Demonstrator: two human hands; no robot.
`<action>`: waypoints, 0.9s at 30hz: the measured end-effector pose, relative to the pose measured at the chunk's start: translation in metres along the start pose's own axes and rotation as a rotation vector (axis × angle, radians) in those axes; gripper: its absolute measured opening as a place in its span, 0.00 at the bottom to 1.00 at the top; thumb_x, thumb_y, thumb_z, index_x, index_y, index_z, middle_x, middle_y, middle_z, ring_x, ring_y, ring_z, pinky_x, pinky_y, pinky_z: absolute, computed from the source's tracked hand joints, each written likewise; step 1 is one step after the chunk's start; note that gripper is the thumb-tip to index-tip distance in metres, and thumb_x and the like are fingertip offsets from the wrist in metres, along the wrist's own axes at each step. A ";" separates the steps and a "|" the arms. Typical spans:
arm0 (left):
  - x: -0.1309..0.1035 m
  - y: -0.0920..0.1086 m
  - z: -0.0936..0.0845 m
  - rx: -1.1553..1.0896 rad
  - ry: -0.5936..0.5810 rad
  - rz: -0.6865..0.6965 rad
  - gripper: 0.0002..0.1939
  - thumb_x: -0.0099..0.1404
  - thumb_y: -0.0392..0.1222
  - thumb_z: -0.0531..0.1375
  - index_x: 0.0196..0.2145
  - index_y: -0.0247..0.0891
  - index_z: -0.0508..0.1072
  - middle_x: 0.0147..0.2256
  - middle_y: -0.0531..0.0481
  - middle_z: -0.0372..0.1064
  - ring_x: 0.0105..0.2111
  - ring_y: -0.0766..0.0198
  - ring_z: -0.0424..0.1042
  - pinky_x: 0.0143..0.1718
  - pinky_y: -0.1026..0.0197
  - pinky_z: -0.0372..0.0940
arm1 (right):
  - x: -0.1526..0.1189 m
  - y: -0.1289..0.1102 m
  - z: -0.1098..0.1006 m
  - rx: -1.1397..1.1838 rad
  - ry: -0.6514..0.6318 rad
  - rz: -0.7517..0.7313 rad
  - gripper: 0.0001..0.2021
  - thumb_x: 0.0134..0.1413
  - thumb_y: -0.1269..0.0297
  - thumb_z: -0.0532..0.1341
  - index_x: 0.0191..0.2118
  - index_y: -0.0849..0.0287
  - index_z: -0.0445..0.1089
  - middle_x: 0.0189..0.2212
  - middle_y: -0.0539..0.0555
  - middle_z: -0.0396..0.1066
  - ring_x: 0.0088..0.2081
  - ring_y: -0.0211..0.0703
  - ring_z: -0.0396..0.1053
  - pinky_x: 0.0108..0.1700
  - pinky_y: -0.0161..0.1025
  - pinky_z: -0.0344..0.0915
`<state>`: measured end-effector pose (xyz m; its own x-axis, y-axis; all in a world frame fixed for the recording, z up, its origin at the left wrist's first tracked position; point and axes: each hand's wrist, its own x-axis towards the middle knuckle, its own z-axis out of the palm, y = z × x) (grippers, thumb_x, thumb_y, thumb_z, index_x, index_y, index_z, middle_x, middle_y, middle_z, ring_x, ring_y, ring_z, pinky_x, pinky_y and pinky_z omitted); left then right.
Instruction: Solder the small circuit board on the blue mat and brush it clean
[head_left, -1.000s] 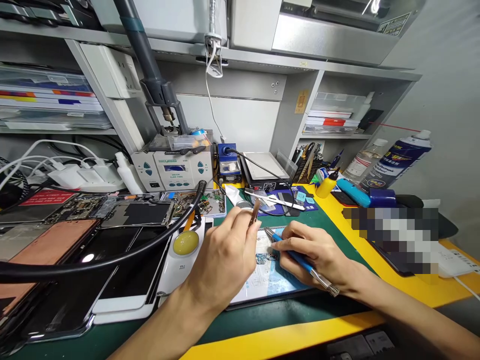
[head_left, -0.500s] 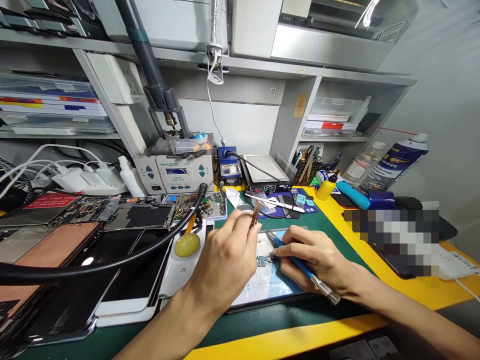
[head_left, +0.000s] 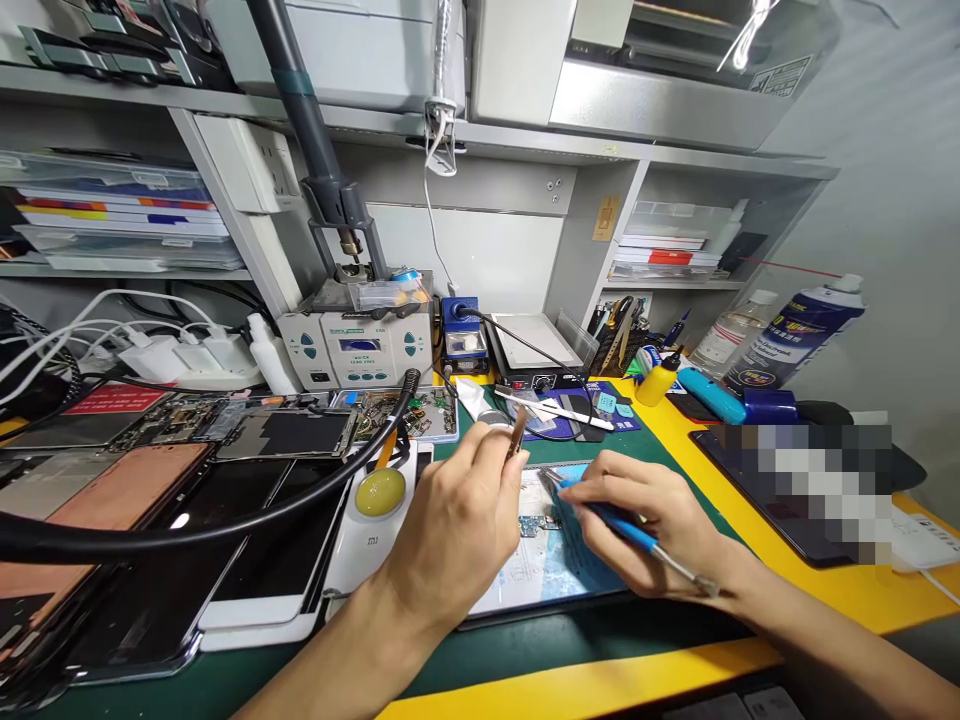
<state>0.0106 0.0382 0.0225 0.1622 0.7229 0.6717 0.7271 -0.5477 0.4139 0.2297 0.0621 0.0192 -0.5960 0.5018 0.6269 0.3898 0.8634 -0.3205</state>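
Note:
My left hand (head_left: 469,515) is closed in a pinch on slim tweezers; the flat brown end of the tweezers (head_left: 518,428) sticks up above the fingers, and the lower end is hidden. My right hand (head_left: 649,515) grips a blue-handled brush (head_left: 626,528). The bristle end points back toward the wrist and looks thin and blurred, while a pointed metal tip faces the far edge of the mat. Between the hands, a small blue circuit board (head_left: 532,525) lies on a white and light-blue flat surface (head_left: 517,585). My left fingers partly cover that board.
Phone parts and screens (head_left: 247,540) crowd the left side, crossed by a thick black hose (head_left: 225,545). A white device with a yellow pad (head_left: 380,493) sits beside my left hand. Behind are a rework station (head_left: 360,350) and a yellow bottle (head_left: 660,380); a dark phone (head_left: 742,490) lies right.
The brush has turned in my right hand, so its bristle end looks thinner and sits farther right. The whole view has shifted slightly. My left hand keeps its pinch.

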 end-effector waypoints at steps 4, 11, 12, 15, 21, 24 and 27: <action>0.001 0.000 0.001 -0.002 -0.001 -0.005 0.04 0.72 0.35 0.54 0.38 0.39 0.67 0.37 0.50 0.71 0.32 0.63 0.73 0.32 0.61 0.65 | 0.003 0.003 -0.004 0.021 0.035 0.107 0.09 0.60 0.75 0.60 0.43 0.61 0.76 0.30 0.55 0.74 0.29 0.39 0.71 0.33 0.36 0.68; 0.001 0.002 -0.001 -0.005 -0.006 -0.006 0.04 0.72 0.35 0.54 0.38 0.39 0.68 0.37 0.49 0.71 0.32 0.63 0.73 0.32 0.61 0.66 | 0.006 0.004 0.001 0.004 0.013 0.207 0.07 0.59 0.72 0.63 0.44 0.60 0.75 0.29 0.52 0.74 0.26 0.38 0.69 0.27 0.35 0.66; 0.001 0.002 -0.001 -0.006 -0.009 -0.007 0.04 0.72 0.35 0.54 0.39 0.39 0.68 0.37 0.50 0.71 0.32 0.63 0.72 0.32 0.61 0.66 | 0.006 0.004 0.001 0.005 0.003 0.201 0.06 0.58 0.72 0.64 0.42 0.60 0.75 0.29 0.52 0.74 0.26 0.38 0.69 0.28 0.35 0.66; 0.001 0.002 -0.001 -0.008 -0.015 -0.013 0.04 0.72 0.35 0.54 0.39 0.39 0.68 0.38 0.50 0.70 0.32 0.64 0.72 0.33 0.61 0.66 | 0.007 0.003 0.001 0.007 -0.024 0.154 0.04 0.58 0.72 0.64 0.39 0.61 0.75 0.28 0.53 0.73 0.27 0.39 0.70 0.30 0.36 0.67; 0.000 0.001 -0.002 -0.011 -0.009 -0.006 0.04 0.72 0.35 0.54 0.40 0.39 0.68 0.37 0.50 0.70 0.32 0.63 0.72 0.34 0.60 0.67 | 0.003 0.008 0.009 0.033 -0.015 0.033 0.06 0.57 0.75 0.62 0.40 0.62 0.74 0.28 0.54 0.69 0.25 0.37 0.68 0.26 0.35 0.65; 0.000 0.002 -0.002 -0.009 -0.006 -0.006 0.04 0.72 0.35 0.54 0.41 0.39 0.68 0.37 0.50 0.70 0.32 0.63 0.73 0.34 0.61 0.67 | -0.002 0.012 0.012 0.052 -0.015 -0.008 0.08 0.55 0.76 0.63 0.41 0.60 0.74 0.28 0.53 0.70 0.27 0.38 0.69 0.28 0.35 0.66; 0.001 0.002 -0.001 -0.004 -0.009 -0.009 0.03 0.72 0.35 0.54 0.40 0.39 0.68 0.38 0.49 0.71 0.33 0.63 0.73 0.34 0.61 0.68 | -0.005 0.013 0.013 0.068 -0.011 -0.025 0.09 0.54 0.76 0.63 0.41 0.59 0.74 0.28 0.53 0.70 0.28 0.39 0.69 0.29 0.36 0.66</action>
<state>0.0111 0.0373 0.0243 0.1614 0.7314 0.6626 0.7258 -0.5429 0.4224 0.2288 0.0718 0.0024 -0.6125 0.4804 0.6277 0.3266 0.8770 -0.3526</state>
